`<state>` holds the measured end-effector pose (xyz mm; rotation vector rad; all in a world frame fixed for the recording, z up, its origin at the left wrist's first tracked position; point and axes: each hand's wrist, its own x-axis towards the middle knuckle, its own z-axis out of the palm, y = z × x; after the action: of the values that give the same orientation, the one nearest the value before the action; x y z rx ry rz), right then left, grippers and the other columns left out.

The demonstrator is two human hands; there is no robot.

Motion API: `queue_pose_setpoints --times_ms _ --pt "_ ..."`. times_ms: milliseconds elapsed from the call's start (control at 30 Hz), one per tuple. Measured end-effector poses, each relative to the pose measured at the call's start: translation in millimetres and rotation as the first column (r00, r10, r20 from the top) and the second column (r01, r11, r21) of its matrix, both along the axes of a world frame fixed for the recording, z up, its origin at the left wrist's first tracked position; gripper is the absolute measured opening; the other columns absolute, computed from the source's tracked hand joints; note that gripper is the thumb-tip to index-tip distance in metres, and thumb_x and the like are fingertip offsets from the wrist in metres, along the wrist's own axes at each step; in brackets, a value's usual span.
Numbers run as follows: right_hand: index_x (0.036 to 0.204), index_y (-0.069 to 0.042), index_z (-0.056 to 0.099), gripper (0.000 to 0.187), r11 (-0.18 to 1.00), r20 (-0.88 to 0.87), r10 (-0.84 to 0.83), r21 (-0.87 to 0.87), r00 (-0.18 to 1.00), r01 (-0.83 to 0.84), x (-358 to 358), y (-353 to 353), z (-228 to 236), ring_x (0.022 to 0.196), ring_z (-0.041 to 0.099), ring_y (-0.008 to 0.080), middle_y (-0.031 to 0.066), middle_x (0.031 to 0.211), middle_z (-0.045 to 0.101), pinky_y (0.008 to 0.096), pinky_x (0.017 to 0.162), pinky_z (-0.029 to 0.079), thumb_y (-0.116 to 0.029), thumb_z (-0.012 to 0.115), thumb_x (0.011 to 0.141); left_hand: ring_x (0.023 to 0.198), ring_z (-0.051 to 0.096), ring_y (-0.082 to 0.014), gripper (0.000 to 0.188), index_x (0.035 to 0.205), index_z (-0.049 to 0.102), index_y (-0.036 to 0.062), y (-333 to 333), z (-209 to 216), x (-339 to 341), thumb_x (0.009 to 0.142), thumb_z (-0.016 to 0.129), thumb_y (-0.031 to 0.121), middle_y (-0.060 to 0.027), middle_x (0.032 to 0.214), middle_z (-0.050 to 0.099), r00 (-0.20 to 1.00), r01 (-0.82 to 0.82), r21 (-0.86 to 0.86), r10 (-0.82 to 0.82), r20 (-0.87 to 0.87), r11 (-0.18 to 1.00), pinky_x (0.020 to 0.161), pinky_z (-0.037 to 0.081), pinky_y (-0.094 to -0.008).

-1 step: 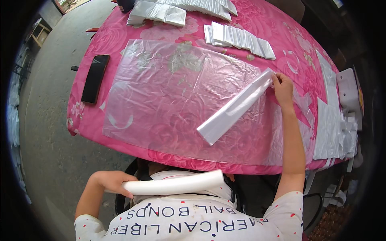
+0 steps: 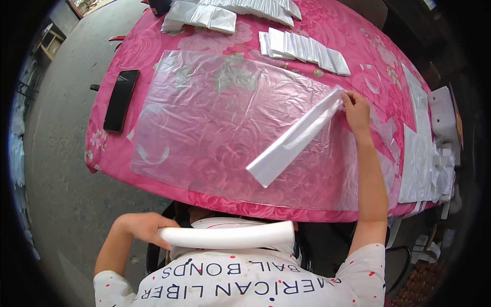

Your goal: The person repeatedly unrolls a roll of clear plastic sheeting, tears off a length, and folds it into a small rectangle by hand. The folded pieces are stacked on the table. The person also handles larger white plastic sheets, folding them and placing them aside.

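Observation:
My left hand (image 2: 153,229) is closed around one end of a thick white plastic roll (image 2: 230,236), which lies level just beyond the table's near edge, in front of my shirt. With my right hand (image 2: 355,108) I pinch the upper right end of a folded plastic bag (image 2: 294,138), a long flat whitish strip. It slants down to the left over a large clear plastic sheet (image 2: 204,128) spread out on the table. The sheet looks thin and wrinkled, and the cloth's pattern shows through it.
A pink flowered cloth covers the table (image 2: 138,181). On the left lies a black phone (image 2: 121,101). Folded white plastic packs (image 2: 307,50) lie in overlapping rows at the far side, with another pile (image 2: 202,18) further left. Flat plastic bags (image 2: 417,169) sit along the right edge.
The folded strip and my right hand have shifted slightly left. The roll in my left hand has moved a little to the right.

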<state>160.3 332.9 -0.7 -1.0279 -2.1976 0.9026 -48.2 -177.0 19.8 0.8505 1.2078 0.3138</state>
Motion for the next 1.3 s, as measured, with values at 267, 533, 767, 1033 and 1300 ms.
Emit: queue_pose_setpoints --times_ms 267,533,767,1033,1300 --pt "0.090 0.003 0.063 0.020 0.981 0.006 0.193 -0.003 0.981 -0.193 -55 -42 3 0.064 0.056 0.0120 0.0076 0.072 0.063 0.0264 0.061 0.044 -0.016 0.060 0.084 0.083 0.058 -0.0327 0.040 0.102 0.058 0.0035 139 63 12 0.069 0.070 0.023 -0.0138 0.093 0.061 0.746 0.375 0.497 0.063 -0.663 0.782 0.075 0.044 -0.0391" --pt "0.090 0.002 0.063 0.021 0.959 0.071 0.284 -0.028 0.956 -0.282 -70 -45 2 0.070 0.058 0.0186 0.0110 0.078 0.063 0.0303 0.067 0.045 -0.018 0.059 0.084 0.104 0.054 -0.0287 0.050 0.111 0.053 -0.0036 157 -2 41 0.074 0.065 0.028 -0.0155 0.112 0.055 0.675 0.583 0.799 0.458 -0.578 0.149 0.092 0.043 -0.0402" --pt "0.101 0.000 0.060 0.025 0.990 0.063 0.096 -0.113 0.993 -0.089 -75 -42 6 0.081 0.060 0.0231 0.0136 0.093 0.063 0.0322 0.074 0.046 -0.019 0.059 0.084 0.133 0.025 -0.0320 0.089 0.133 0.033 -0.0060 153 -20 63 0.077 0.047 0.061 -0.0210 0.142 0.028 0.581 0.712 0.586 0.145 -0.801 0.387 0.109 0.016 -0.0432" --pt "0.117 -0.004 0.054 0.042 0.771 0.171 0.579 0.204 0.797 -0.604 -15 -166 42 0.096 0.054 0.0301 0.0157 0.106 0.057 0.0388 0.085 0.043 -0.018 0.064 0.078 0.131 0.030 -0.0337 0.083 0.133 0.035 -0.0026 138 -34 106 0.079 0.048 0.059 -0.0211 0.140 0.032 0.543 0.660 0.615 0.292 -0.787 0.431 0.108 0.019 -0.0455" --pt "0.122 -0.006 0.051 0.050 0.816 0.338 0.393 0.301 0.855 -0.494 23 -171 27 0.097 0.052 0.0315 0.0145 0.106 0.057 0.0414 0.084 0.041 -0.014 0.065 0.075 0.133 0.025 -0.0332 0.079 0.137 0.032 0.0056 136 -32 112 0.079 0.051 0.056 -0.0186 0.142 0.029 0.525 0.656 0.595 0.285 -0.802 0.464 0.109 0.016 -0.0458"
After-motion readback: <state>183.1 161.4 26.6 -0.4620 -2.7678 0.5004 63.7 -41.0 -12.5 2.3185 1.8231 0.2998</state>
